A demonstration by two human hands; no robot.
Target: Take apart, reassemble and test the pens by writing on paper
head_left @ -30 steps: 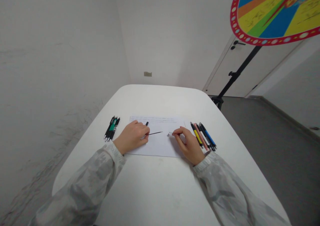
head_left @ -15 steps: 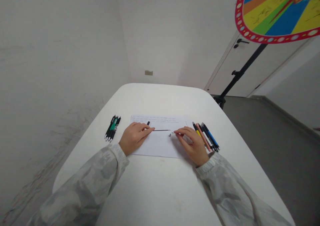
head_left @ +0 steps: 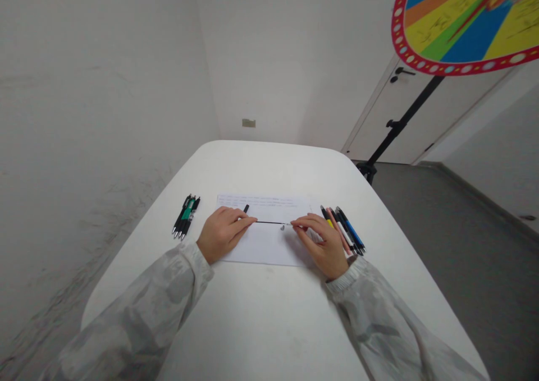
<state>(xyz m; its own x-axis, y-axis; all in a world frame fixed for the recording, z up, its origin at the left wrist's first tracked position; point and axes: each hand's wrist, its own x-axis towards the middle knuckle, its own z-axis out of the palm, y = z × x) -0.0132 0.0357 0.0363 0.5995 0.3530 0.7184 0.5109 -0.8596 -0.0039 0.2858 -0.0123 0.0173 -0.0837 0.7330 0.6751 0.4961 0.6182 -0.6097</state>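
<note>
My left hand (head_left: 223, 234) is closed, pinching a thin black pen refill (head_left: 270, 222) between thumb and fingertips. The refill points right, above a sheet of white paper (head_left: 259, 252) with handwriting along its top. Behind the left fingers a short black pen part (head_left: 246, 208) sticks out; whether that hand grips it too is hidden. My right hand (head_left: 323, 245) is pinched shut on a tiny silvery piece (head_left: 288, 224), which meets the refill's right end. Its kind is too small to make out. Just below the refill's tip is a small grey pen tip (head_left: 282, 228).
Several black and green pens (head_left: 185, 217) lie left of the paper on the white table (head_left: 261, 319). Several pens in mixed colours (head_left: 346, 230) lie just right of my right hand. A colourful wheel (head_left: 458, 27) on a black stand (head_left: 404, 120) stands beyond the table.
The gap between the refill's right end and the silvery piece in my right fingers has closed; they now meet. The whole view has shifted slightly.
</note>
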